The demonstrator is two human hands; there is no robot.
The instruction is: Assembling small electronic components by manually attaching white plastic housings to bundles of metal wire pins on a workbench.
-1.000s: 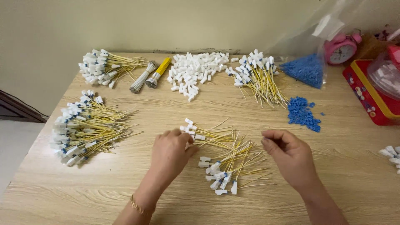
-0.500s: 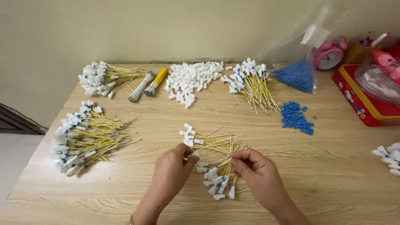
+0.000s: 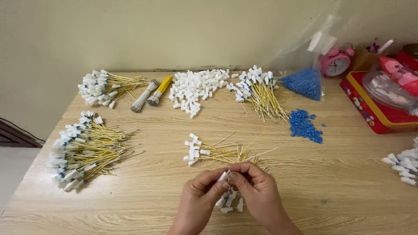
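My left hand (image 3: 201, 198) and my right hand (image 3: 257, 193) meet near the table's front edge, fingertips pinched together on one small white plastic piece (image 3: 224, 176). Just behind them lies a loose bunch of yellow wires with white ends (image 3: 208, 152). More white pieces (image 3: 230, 203) lie under my hands, partly hidden. Whether a wire is attached to the held piece cannot be made out.
On the wooden table (image 3: 143, 196): a big wire bundle at left (image 3: 85, 150), another at back left (image 3: 106, 86), loose white pieces (image 3: 196, 87), a third bundle (image 3: 259, 91), blue pellets (image 3: 305, 125), a bag of pellets (image 3: 305, 82), a pink clock (image 3: 336, 62), a red tin (image 3: 376, 109).
My right hand has come in from the right to meet the left. Both hands have risen off the wire pile and now pinch a white piece between them.
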